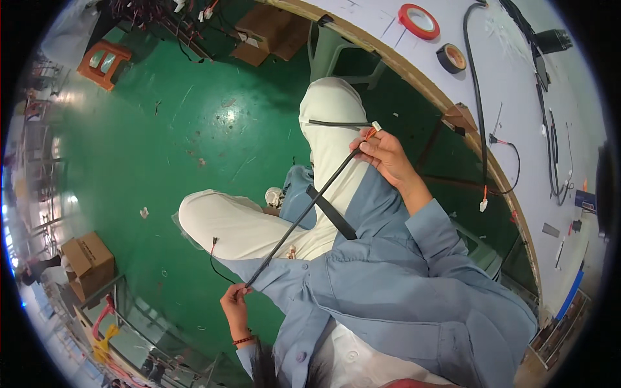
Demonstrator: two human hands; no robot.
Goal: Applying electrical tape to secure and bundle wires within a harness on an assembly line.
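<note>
A long black sleeved cable [301,216] stretches diagonally across my lap between my two hands. My right hand [387,157] pinches its upper end above my thigh. Orange-red wires come out there to a white plug connector [376,127]. Farther down on the left, my left hand [236,307] pinches the other end of the sleeve. From there a thin black lead [218,270] curves up to a small dark connector with a bit of red, over my other knee. A short black length of cable or sleeve [336,123] reaches across the far knee to the connector. A wide black strap [333,215] crosses my lap.
On the right, a white workbench [427,71] carries a red tape roll [419,21], a black tape roll [451,58] and several black cables [477,97]. An orange stool [104,64] and cardboard boxes [88,258] stand on the green floor [181,149].
</note>
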